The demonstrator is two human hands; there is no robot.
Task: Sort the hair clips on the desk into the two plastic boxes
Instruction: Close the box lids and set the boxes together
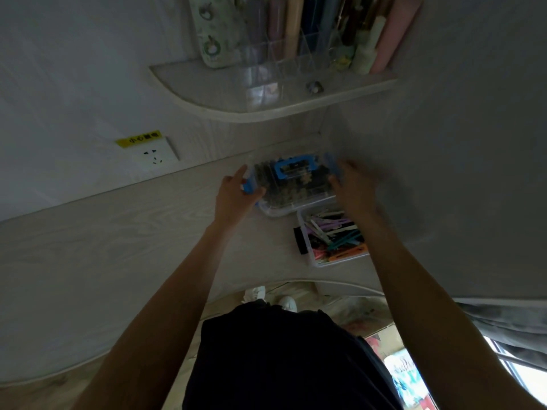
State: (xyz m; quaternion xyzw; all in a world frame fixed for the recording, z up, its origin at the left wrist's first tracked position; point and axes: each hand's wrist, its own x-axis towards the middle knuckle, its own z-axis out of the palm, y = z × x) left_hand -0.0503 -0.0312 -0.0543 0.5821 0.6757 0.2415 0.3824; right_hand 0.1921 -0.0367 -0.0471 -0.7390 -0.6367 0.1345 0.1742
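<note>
both hands on the lidded box point(296, 184) at the desk's point(118, 247) back edge: left hand point(236, 192) grips its blue latch, right hand point(352, 187) blurred, grip unclear. closing up; latches need snapping.

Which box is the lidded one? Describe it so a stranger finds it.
On the pale wood desk, below the curved wall shelf, two clear boxes sit together. It is the farther box, held between both hands. Unlike the open box of coloured clips, it has a blue handle and latches.

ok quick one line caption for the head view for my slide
Both hands, left and right, grasp the ends of a lidded blue-handled clear box beside an open box of coloured hair clips.
</note>
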